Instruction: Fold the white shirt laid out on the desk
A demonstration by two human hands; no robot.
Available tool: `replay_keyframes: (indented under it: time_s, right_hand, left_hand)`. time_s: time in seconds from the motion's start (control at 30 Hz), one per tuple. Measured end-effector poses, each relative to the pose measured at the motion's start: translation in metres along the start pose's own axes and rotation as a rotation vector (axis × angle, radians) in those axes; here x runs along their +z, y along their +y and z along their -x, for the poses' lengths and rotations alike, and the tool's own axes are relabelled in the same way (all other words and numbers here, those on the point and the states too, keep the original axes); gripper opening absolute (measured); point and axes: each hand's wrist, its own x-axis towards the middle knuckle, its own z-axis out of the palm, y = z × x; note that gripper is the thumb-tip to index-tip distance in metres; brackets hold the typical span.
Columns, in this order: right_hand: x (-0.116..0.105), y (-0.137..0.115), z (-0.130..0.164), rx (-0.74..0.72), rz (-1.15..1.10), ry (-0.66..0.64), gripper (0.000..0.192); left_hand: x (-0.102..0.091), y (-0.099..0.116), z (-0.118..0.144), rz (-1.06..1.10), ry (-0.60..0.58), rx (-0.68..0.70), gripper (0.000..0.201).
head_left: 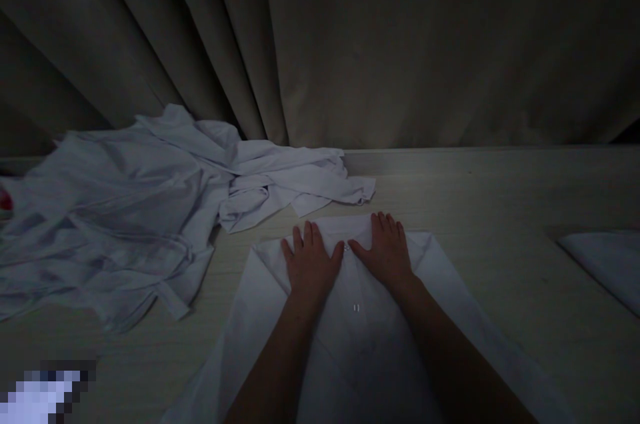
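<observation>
Palms down, my left hand (311, 263) and right hand (386, 252) lie flat with fingers spread, gripping nothing, pressing side by side on the white cloth garment (350, 317) spread on the pale wooden table (500, 211) in front of me. A heap of crumpled white garments (125, 211) lies to the left, beneath the grey curtain (400, 44). No label or writing can be read in this dim light.

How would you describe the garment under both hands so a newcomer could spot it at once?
On the pale table before the curtain, it is the white garment at the near centre. Left hand and right hand press it flat; the heap beside it lies crumpled.
</observation>
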Motion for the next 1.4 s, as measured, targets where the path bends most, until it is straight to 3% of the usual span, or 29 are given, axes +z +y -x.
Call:
replay_keyframes:
  time_s: [0.17, 0.4, 0.8, 0.9, 0.97, 1.07, 1.17, 1.27, 1.33, 1.4]
  right_hand:
    - [-0.002, -0.001, 0.001, 0.0, 0.005, 0.001, 0.079]
    - [0.0, -0.001, 0.001, 0.038, 0.027, -0.058, 0.088]
    - [0.003, -0.001, 0.001, 0.031, 0.022, -0.042, 0.088]
    - [-0.003, -0.006, 0.002, 0.032, 0.003, 0.003, 0.084]
    - [-0.013, -0.004, 0.003, 0.003, -0.019, 0.032, 0.079]
    - [-0.036, 0.021, 0.004, -0.078, -0.045, 0.083, 0.059]
    - [-0.059, 0.073, 0.002, -0.105, -0.068, 0.083, 0.039]
    - [-0.072, 0.125, -0.002, -0.058, -0.115, 0.004, 0.037]
    - [-0.076, 0.147, -0.005, -0.023, -0.207, -0.07, 0.037]
    - [-0.075, 0.156, -0.007, 0.03, -0.317, -0.118, 0.036]
  left_hand:
    - [0.0, 0.0, 0.0, -0.001, 0.006, -0.004, 0.078]
    - [-0.002, 0.002, 0.0, -0.008, -0.01, -0.009, 0.079]
    - [0.002, 0.002, 0.0, -0.019, 0.002, 0.001, 0.079]
    - [-0.005, 0.003, 0.003, -0.011, 0.014, 0.025, 0.074]
    - [-0.02, -0.001, 0.005, -0.005, 0.059, 0.075, 0.069]
    - [-0.056, -0.025, 0.005, -0.011, 0.169, 0.16, 0.064]
    - [-0.092, -0.071, -0.001, -0.016, 0.174, 0.15, 0.061]
    - [-0.11, -0.125, -0.009, 0.028, 0.04, 0.039, 0.052]
    - [-0.109, -0.152, -0.013, 0.156, -0.083, -0.034, 0.048]
    - [-0.101, -0.166, -0.017, 0.294, -0.182, -0.06, 0.05]
